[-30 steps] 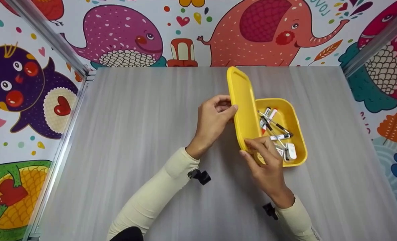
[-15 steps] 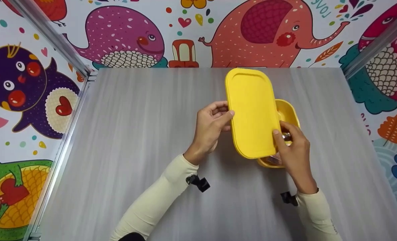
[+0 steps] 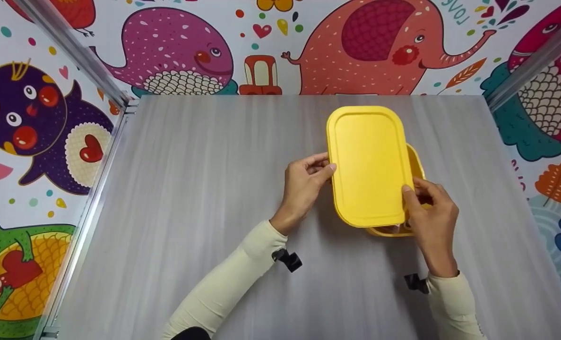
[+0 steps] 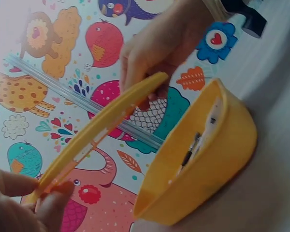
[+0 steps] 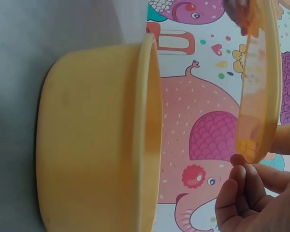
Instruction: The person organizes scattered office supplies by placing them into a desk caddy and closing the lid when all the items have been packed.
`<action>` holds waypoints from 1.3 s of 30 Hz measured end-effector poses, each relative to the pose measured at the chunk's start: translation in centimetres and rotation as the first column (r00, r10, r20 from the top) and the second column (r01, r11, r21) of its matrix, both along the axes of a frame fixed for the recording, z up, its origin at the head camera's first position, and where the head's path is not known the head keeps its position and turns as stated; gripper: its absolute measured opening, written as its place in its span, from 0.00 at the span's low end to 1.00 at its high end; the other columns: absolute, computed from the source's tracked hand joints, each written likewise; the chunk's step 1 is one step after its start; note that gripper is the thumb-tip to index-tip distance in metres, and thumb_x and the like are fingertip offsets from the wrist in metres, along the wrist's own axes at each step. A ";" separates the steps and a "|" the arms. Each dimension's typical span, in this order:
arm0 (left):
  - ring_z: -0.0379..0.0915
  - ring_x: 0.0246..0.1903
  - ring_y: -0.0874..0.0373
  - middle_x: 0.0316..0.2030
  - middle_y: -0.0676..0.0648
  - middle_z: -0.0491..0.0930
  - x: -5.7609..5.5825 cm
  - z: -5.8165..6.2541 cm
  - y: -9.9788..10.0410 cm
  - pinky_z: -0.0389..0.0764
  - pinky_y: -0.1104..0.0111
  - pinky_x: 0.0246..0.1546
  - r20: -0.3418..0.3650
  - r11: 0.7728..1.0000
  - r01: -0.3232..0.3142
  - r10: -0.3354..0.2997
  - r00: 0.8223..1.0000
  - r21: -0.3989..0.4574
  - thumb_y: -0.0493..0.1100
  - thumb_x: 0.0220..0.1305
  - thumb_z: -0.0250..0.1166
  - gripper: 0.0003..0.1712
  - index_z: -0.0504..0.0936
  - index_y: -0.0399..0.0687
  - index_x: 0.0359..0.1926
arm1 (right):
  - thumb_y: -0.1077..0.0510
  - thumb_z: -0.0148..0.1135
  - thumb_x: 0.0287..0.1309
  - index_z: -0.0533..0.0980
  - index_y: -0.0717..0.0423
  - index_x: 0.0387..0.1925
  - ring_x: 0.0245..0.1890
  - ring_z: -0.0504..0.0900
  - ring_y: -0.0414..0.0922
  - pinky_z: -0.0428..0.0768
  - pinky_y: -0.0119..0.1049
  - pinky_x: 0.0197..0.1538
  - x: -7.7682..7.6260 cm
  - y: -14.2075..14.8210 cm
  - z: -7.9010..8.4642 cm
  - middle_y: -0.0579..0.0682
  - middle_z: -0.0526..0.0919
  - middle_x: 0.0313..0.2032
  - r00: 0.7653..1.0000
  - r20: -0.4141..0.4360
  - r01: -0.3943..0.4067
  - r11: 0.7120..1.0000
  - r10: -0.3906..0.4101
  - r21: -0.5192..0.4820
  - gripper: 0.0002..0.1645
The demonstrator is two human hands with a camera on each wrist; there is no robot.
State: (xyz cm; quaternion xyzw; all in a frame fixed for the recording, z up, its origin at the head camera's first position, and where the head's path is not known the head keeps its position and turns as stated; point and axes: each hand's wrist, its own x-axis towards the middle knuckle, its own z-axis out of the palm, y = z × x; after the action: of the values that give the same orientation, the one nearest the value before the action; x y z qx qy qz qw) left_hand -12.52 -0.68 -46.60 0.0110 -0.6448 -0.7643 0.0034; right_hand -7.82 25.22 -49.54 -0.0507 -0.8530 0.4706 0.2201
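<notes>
A yellow rectangular lid (image 3: 367, 165) with rounded corners is held above a yellow box (image 3: 417, 165), covering most of it in the head view. My left hand (image 3: 304, 189) pinches the lid's left edge between thumb and fingers. On the opposite side, near the lower right corner, my right hand (image 3: 434, 217) grips the lid by its rim. In the left wrist view a gap shows between the lid (image 4: 99, 125) and the box (image 4: 222, 159), and a black-and-clear pen (image 4: 188, 155) lies inside. Most of the box's contents are hidden under the lid.
The box stands on a grey wood-grain table (image 3: 204, 165). Walls printed with cartoon animals rise at the back and both sides, with metal frame posts (image 3: 70, 52) at the corners. A black wrist mount (image 3: 287, 259) sits on each sleeve.
The lid has turned from steeply tilted to nearly flat and shifted right over the box. My right hand has moved from the lid's near end to its right edge. The pens and markers are now covered.
</notes>
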 end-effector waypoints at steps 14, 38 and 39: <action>0.85 0.39 0.62 0.38 0.47 0.90 -0.4 -3.1 2.4 0.85 0.74 0.41 -0.049 0.933 -0.056 0.041 0.998 -0.354 0.33 0.70 0.75 0.15 0.91 0.32 0.55 | 0.64 0.76 0.68 0.90 0.63 0.54 0.35 0.77 0.35 0.73 0.23 0.41 0.4 1.9 -1.5 0.55 0.83 0.34 0.999 -0.014 0.051 0.996 -0.051 0.068 0.15; 0.79 0.35 0.67 0.35 0.49 0.86 -1.1 -5.8 6.5 0.78 0.77 0.35 -0.004 0.914 0.014 -0.017 1.000 -0.406 0.32 0.73 0.72 0.12 0.91 0.32 0.54 | 0.66 0.71 0.70 0.89 0.67 0.55 0.33 0.73 0.42 0.66 0.27 0.40 0.5 4.7 -3.2 0.63 0.83 0.35 0.991 0.027 0.125 0.977 -0.131 0.175 0.15; 0.79 0.35 0.67 0.35 0.49 0.86 -1.1 -5.9 6.6 0.78 0.76 0.35 -0.003 0.914 0.014 -0.016 1.000 -0.406 0.33 0.73 0.72 0.11 0.91 0.33 0.53 | 0.66 0.71 0.71 0.89 0.67 0.55 0.33 0.73 0.42 0.66 0.27 0.40 0.5 4.7 -3.3 0.63 0.83 0.35 0.991 0.027 0.126 0.976 -0.132 0.180 0.15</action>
State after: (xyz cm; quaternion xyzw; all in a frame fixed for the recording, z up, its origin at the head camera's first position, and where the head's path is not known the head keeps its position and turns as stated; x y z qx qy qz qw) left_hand -13.62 5.95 -52.54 0.0027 -0.7893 -0.6140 0.0018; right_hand -7.31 29.96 -52.82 -0.0951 -0.8906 0.3762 0.2374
